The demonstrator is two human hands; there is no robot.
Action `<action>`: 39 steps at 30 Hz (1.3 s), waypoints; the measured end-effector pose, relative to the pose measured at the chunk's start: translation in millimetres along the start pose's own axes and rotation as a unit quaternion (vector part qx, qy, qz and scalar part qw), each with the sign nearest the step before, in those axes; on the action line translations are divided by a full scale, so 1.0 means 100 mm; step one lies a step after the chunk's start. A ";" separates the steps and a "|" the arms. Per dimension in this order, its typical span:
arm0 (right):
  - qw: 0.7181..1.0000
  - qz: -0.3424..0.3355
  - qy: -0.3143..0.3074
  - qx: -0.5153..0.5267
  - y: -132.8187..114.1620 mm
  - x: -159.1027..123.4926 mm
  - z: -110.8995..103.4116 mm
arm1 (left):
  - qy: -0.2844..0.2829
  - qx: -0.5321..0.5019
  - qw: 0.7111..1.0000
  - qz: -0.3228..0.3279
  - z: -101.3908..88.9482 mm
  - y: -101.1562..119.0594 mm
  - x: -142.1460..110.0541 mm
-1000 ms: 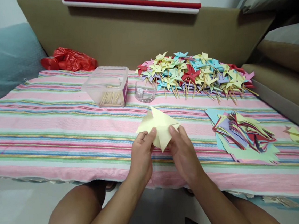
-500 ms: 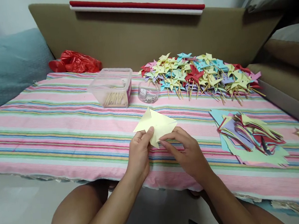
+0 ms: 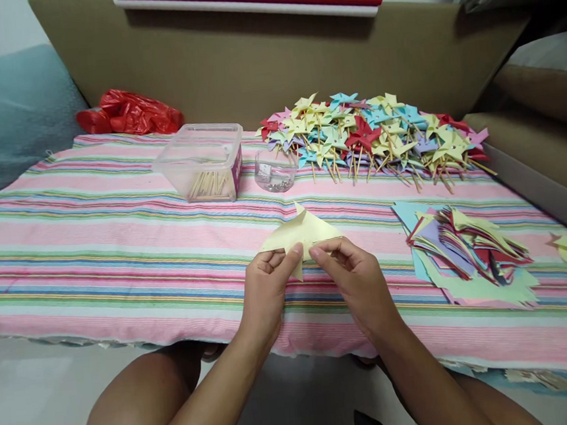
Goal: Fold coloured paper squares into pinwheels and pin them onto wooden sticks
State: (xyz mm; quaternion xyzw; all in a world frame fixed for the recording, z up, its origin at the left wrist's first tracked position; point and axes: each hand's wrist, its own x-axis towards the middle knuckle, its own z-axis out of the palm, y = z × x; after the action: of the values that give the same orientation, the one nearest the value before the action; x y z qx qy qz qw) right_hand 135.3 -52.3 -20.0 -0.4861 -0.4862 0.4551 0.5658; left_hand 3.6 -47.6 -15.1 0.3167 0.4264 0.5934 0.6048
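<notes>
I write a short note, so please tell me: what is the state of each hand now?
Left hand: closed, holding pale yellow paper.
Right hand: closed, fingers pinching the same paper.

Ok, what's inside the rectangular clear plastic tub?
Thin, pale wooden sticks lie in a loose bunch low in the translucent plastic tub. The purple label covers part of its side, and anything beneath the sticks is hidden.

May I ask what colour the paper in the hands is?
The paper is pale yellow, shown in the head view.
</notes>
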 end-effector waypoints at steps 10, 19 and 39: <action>1.000 0.001 0.016 0.003 0.00 -0.02 0.04 | -0.009 0.028 0.999 0.015 -0.01 -0.01 -0.01; 0.999 -0.008 0.024 -0.023 -0.02 -0.02 0.07 | -0.006 0.059 0.998 0.028 0.00 0.00 -0.02; 0.999 0.004 0.032 -0.011 -0.02 -0.06 0.09 | -0.012 0.031 0.999 0.008 0.00 -0.01 -0.03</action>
State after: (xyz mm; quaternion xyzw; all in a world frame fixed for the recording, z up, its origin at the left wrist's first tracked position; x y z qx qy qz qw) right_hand 125.9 -57.0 -17.9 -0.5091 -0.4707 0.4360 0.5737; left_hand 4.1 -50.4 -15.6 0.3461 0.4342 0.5810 0.5950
